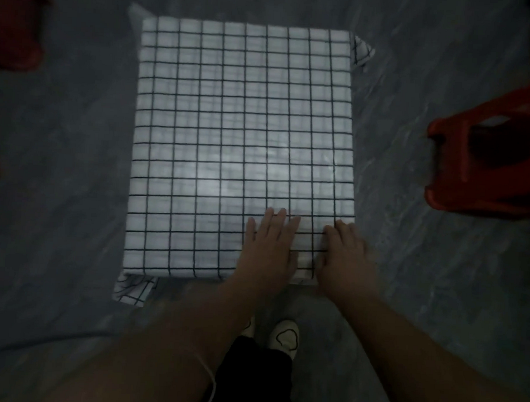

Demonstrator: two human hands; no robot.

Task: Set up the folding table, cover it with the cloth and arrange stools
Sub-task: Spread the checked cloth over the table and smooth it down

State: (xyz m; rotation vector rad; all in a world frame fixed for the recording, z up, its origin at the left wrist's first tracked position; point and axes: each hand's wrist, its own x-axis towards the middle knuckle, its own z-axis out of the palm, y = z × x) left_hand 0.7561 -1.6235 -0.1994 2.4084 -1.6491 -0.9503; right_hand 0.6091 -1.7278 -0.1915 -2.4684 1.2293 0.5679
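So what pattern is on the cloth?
White with a black grid of squares, clear in the head view: cloth.

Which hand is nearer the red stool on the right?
Right. The right hand rests flat on the cloth at its near right corner, toward the stool; the left hand lies flat just beside it, farther from the stool.

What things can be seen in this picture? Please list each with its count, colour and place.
cloth: one, white with black grid, spread flat in the centre, corners hanging
stool: one, red, on the floor right of the cloth
red objects: two, cut off at the left edge, probably stools
floor: grey, all around
cord: one, thin, white, bottom centre
shoes: two, white, below the cloth
left hand: flat on the cloth's near edge
right hand: flat on the cloth's near right corner
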